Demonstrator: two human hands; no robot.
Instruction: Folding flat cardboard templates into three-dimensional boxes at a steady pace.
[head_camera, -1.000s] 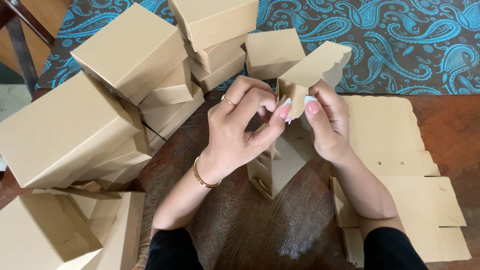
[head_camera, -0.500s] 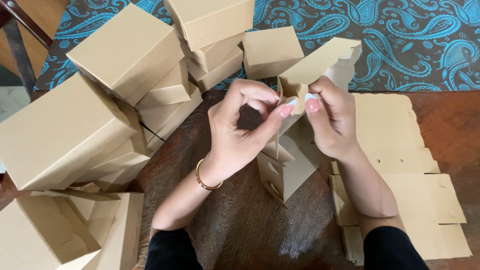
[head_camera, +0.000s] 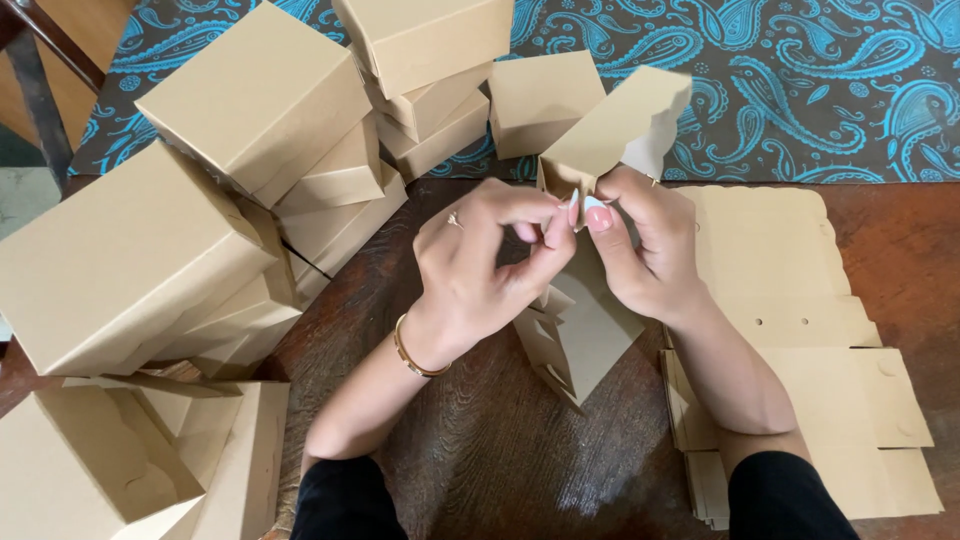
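Two hands meet above the wooden bench (head_camera: 480, 470), both pinching one half-folded cardboard box (head_camera: 600, 150) at its upper flap. Fingers of the left hand (head_camera: 480, 265) are closed on the flap's corner, and fingers of the right hand (head_camera: 640, 245) grip it just beside them, thumbnails nearly touching. The box's lower part hangs tilted between the wrists. Finished boxes (head_camera: 250, 110) are stacked to the left; flat cardboard blanks (head_camera: 800, 300) lie under the right forearm
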